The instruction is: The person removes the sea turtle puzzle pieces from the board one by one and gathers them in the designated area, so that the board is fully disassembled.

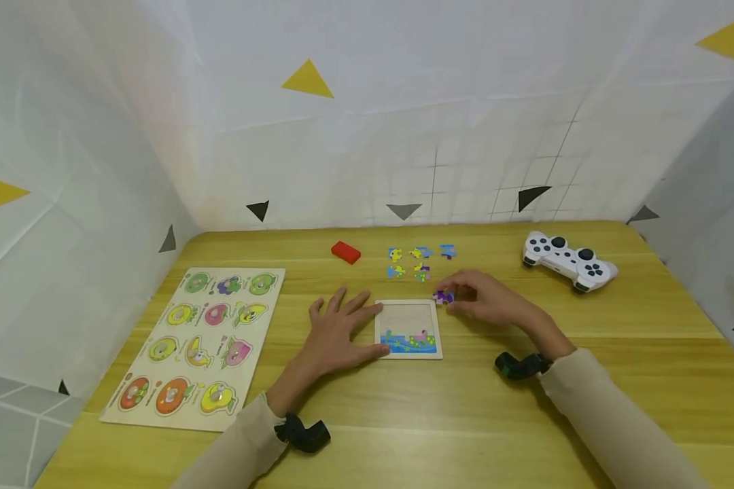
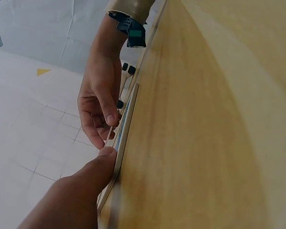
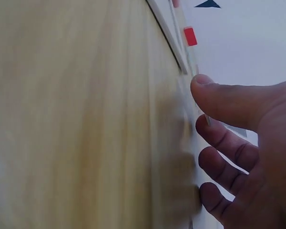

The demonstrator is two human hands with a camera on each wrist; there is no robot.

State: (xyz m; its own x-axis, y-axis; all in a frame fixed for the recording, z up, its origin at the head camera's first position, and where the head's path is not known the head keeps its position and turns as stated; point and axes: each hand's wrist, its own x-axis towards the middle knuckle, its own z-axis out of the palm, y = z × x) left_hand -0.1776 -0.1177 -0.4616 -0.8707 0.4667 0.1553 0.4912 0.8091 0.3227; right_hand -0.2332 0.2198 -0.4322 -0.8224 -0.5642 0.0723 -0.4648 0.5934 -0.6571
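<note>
A small square puzzle tray (image 1: pixel 406 316) lies on the table, its bottom strip filled with blue, green and pink pieces. My left hand (image 1: pixel 336 334) spreads its fingers along the tray's left side, the index fingertip and thumb at its rim. At the tray's upper right corner, my right hand (image 1: pixel 488 299) pinches a purple puzzle piece (image 1: pixel 444 297) between thumb and fingers. In the right wrist view only a thin edge of the piece (image 3: pixel 208 119) shows by the index fingertip. Several loose puzzle pieces (image 1: pixel 396 272) lie beyond the tray.
A wooden fruit puzzle board (image 1: pixel 211 333) takes up the left of the table. A red block (image 1: pixel 346 252) lies behind the left hand. At the back right is a white game controller (image 1: pixel 567 261). A pale cloth wall (image 1: pixel 367 156) rises behind the table.
</note>
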